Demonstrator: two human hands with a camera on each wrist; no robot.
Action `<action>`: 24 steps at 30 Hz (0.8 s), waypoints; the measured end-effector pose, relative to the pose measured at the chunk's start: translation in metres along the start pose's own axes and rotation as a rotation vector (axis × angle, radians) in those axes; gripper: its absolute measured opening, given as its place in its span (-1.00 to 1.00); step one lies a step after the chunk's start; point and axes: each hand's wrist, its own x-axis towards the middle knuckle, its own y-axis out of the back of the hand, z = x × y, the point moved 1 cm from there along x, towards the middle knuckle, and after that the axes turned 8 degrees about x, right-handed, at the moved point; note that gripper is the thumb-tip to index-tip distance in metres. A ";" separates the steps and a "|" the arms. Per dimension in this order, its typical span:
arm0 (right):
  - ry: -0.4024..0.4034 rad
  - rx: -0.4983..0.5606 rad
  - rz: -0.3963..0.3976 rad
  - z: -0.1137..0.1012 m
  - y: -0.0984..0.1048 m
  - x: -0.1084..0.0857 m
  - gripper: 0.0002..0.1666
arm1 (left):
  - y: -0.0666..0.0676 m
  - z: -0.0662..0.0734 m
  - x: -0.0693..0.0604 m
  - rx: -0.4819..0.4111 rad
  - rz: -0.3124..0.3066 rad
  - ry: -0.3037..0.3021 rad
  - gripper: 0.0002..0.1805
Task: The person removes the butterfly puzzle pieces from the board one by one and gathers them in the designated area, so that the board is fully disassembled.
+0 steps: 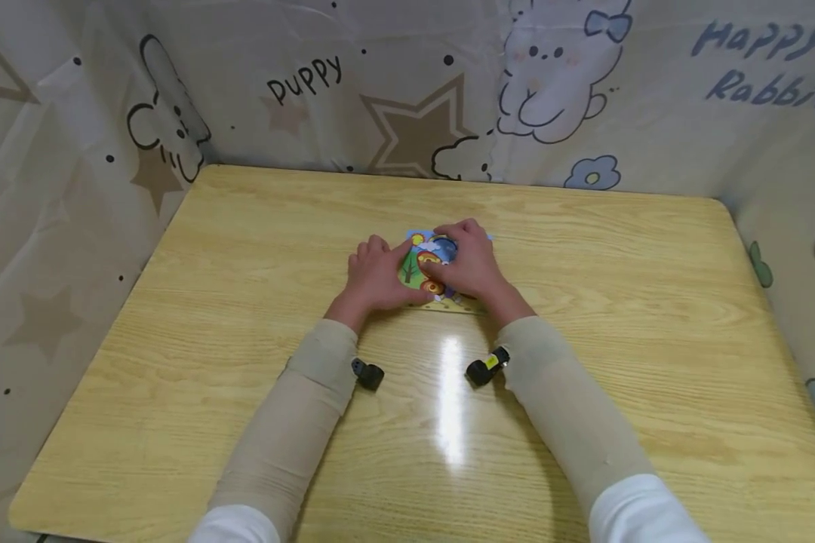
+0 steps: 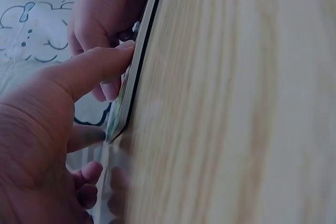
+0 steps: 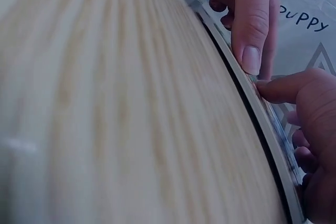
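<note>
A small, flat picture puzzle board (image 1: 410, 270) lies towards the back of the table, printed with a tree, a sun and round red-yellow shapes. My left hand (image 1: 379, 275) grips its left part, thumb at the front edge and index finger along the left side. From the right, my right hand (image 1: 474, 260) holds the board, its thumb on the middle of the picture and its fingers towards the back edge. The right hand hides much of the picture. In the left wrist view, the board's pale edge (image 2: 126, 108) has a dark line beneath it.
The wooden table (image 1: 244, 249) has rounded corners and meets patterned cloth (image 1: 407, 90) at the back and sides. A small black camera (image 1: 368, 374) sits at the left wrist, another camera (image 1: 487, 367) with a yellow label at the right. Glare streaks the tabletop in front of the board.
</note>
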 end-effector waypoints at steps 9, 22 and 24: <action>-0.040 -0.025 -0.060 -0.010 -0.002 0.004 -0.32 | 0.006 -0.007 -0.001 -0.007 -0.031 0.005 0.22; -0.069 -0.066 -0.115 -0.016 -0.002 0.014 -0.33 | 0.008 -0.011 -0.003 0.000 -0.034 0.026 0.23; -0.073 -0.079 -0.123 -0.017 -0.002 0.015 -0.33 | 0.008 -0.012 -0.004 0.004 -0.032 0.028 0.23</action>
